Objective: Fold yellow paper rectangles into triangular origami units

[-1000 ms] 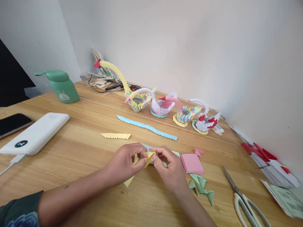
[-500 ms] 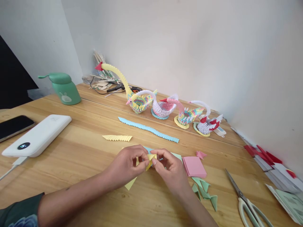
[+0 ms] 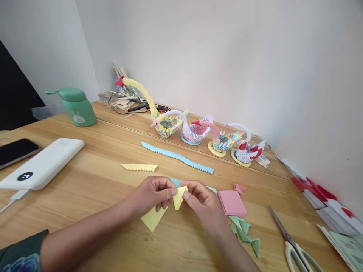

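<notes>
Over the desk [image 3: 170, 251], left to right: left grip [image 3: 151, 194], thumb and fingers pinching the upper left corner of one folded yellow paper [image 3: 179, 198]; flat yellow sheet [image 3: 153, 220] on the desk, partly beneath that grip; the folded yellow paper itself, held between both grips, pale, small, triangular, point downward, layers slightly parted along its right side; right grip [image 3: 206, 204], thumb and fingers closed on its upper right corner.

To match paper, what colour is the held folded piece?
The folded piece is yellow, clearest in head view.
</notes>
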`<state>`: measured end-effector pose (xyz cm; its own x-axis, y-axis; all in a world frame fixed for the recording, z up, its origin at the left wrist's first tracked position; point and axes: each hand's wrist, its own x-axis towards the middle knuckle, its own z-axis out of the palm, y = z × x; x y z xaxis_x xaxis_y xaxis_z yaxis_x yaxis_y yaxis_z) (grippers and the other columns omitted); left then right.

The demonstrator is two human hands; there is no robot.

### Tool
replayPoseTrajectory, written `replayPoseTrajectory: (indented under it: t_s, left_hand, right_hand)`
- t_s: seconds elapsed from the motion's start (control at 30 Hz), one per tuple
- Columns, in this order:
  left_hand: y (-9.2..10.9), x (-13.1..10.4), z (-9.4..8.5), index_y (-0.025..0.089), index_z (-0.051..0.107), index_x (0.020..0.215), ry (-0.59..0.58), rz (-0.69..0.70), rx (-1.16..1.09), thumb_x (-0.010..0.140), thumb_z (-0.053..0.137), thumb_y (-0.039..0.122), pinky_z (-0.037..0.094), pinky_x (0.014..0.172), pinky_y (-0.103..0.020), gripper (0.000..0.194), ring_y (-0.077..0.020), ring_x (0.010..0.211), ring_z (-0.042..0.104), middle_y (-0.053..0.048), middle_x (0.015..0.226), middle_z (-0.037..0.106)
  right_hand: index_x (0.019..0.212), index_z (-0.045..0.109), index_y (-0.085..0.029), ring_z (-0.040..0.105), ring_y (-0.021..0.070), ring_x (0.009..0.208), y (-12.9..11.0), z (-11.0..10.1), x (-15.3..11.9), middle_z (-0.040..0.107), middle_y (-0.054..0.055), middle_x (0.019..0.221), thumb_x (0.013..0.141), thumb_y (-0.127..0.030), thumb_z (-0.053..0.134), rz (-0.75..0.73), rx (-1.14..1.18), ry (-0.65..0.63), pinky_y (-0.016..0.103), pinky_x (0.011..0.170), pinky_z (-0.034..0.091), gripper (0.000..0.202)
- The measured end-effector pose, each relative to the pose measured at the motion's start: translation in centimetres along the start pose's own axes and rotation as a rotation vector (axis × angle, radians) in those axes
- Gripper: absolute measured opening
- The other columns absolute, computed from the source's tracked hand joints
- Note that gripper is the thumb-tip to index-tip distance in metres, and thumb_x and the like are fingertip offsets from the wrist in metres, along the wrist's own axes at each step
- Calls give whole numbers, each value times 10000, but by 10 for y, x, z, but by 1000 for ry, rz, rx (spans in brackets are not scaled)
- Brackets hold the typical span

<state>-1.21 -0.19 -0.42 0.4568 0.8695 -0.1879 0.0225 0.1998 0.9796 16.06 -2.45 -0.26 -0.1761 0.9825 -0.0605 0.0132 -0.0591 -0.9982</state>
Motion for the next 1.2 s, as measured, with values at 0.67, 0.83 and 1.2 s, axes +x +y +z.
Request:
replayPoseTrajectory:
  t_s: [0.67, 0.83, 1.2]
  left_hand:
    - [3, -1, -2, 133, 569, 628, -25, -38, -91, 727, 629, 426, 350, 401, -163, 315, -64, 410, 452, 33, 459, 549]
    - [4, -2, -2, 132, 575, 625, -39, -40, -105, 729, 632, 428, 352, 401, -166, 318, -67, 413, 451, 29, 461, 549]
    - [2, -1, -2, 141, 563, 634, -9, -3, -28, 749, 611, 397, 339, 399, -164, 284, -67, 424, 445, 37, 478, 541]
  right_hand:
    - [969, 651, -210, 554, 135, 717, 5, -4, 1, 593, 0, 761, 769, -389, 663, 15, 88, -111, 291, 693, 491, 268]
    - [927, 673, -219, 543, 108, 681, 1, -2, 0, 590, -16, 733, 757, -349, 686, -5, 115, -92, 246, 667, 494, 215]
    - [918, 671, -196, 550, 123, 655, 2, -2, 0, 609, 3, 735, 760, -343, 658, -14, 48, -46, 267, 650, 481, 216]
